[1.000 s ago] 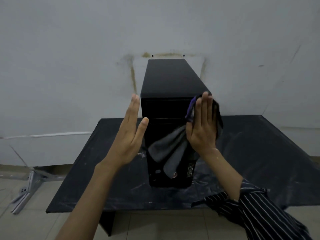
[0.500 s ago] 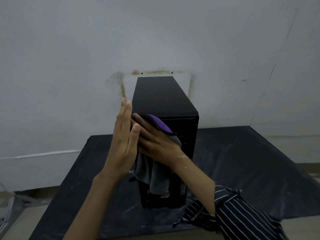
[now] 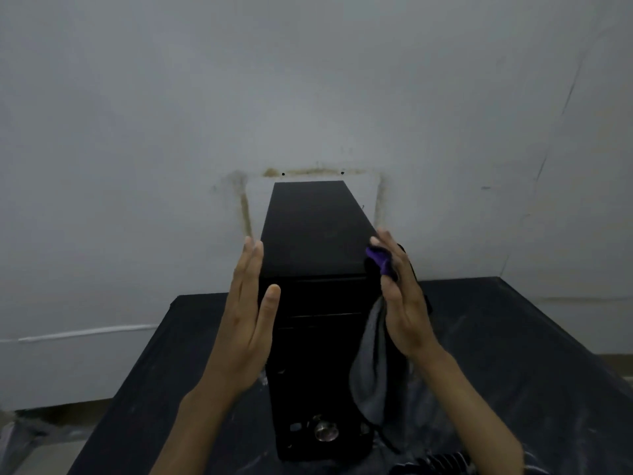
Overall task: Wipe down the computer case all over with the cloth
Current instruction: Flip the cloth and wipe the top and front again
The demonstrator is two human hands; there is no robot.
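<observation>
The right hand (image 3: pixel 402 299) presses its grip around the grey-and-purple microfibre cloth (image 3: pixel 371 365) at the upper right edge of the tall black metal computer case (image 3: pixel 317 269), having swept back from the front's left side; that face looks covered. The left hand (image 3: pixel 248 317), open flat, steadies the left wall. The case stands upright on the black table (image 3: pixel 513 354), front toward the person.

The computer case (image 3: pixel 317 234) in front of me looks matt black on top, smooth, with a small shiny metal button (image 3: pixel 325 432) low on its front. The cloth (image 3: pixel 371 365) under my right hand (image 3: pixel 402 299) is soft grey fabric with a purple edge. The table (image 3: pixel 513 354) has a dark, scuffed cover with pale marks.
</observation>
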